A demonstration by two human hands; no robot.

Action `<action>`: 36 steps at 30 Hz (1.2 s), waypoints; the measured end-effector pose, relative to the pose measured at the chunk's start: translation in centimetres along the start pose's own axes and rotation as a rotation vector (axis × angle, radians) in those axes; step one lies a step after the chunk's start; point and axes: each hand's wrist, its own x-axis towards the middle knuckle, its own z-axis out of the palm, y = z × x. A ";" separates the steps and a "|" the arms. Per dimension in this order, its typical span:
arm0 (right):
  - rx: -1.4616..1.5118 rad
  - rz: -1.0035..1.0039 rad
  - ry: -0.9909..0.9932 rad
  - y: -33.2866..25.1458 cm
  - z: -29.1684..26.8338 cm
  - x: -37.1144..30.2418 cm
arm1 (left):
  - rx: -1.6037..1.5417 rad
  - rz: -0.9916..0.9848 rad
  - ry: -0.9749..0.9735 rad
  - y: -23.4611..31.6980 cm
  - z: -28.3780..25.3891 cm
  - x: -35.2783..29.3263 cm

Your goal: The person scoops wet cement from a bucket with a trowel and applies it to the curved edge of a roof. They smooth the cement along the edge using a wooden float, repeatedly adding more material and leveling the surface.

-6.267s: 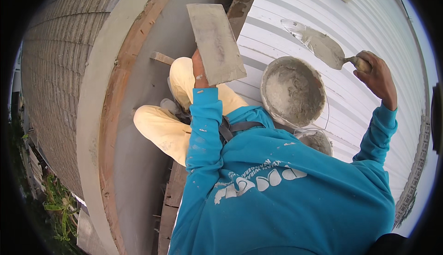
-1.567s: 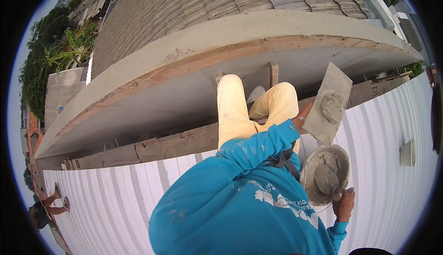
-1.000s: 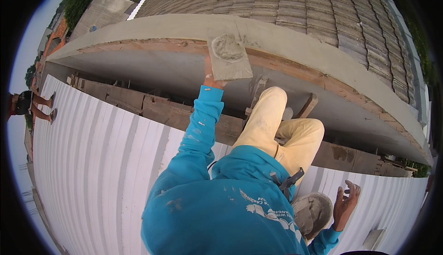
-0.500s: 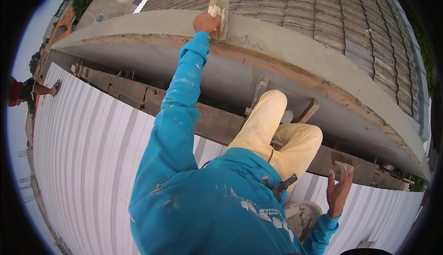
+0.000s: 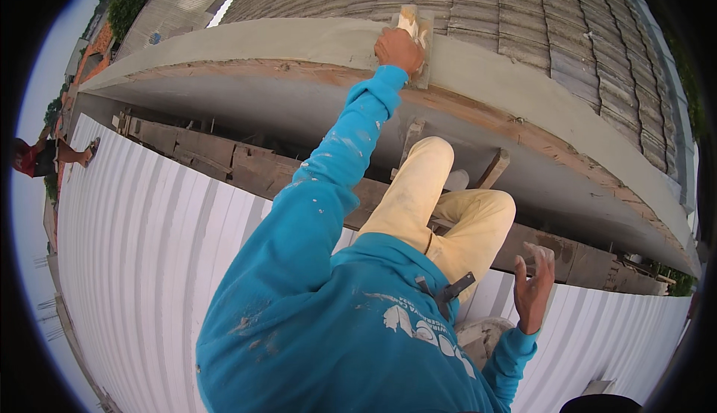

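Gripping a float [image 5: 426, 39] by its handle [image 5: 408, 20] with wrapped fingers of the left hand [image 5: 399, 49], against the grey band [image 5: 493, 77] at upper centre. Best drawn flat, evenly pressed, to avoid ridges. Holding nothing in the right hand [image 5: 533, 290], loosely spread, lower right.

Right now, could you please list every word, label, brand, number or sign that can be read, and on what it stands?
Large white print on the blue shirt: partly lost in the folds; I do not copy its wording.
Smaller white print beside it on the shirt: too small and blurred to read surely.
Hand float and bucket: no lettering that I can make out.
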 end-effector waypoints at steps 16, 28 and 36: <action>0.045 0.244 0.105 0.6 0.1 -2.4 | 0.011 0.319 -0.011 20.4 10.5 -7.3; 0.067 0.258 0.040 -0.3 1.7 0.4 | 0.344 0.066 0.063 -8.0 -1.9 3.8; 0.146 0.201 -0.018 -0.3 3.2 2.4 | 0.590 -0.243 -0.055 -31.1 -12.9 9.3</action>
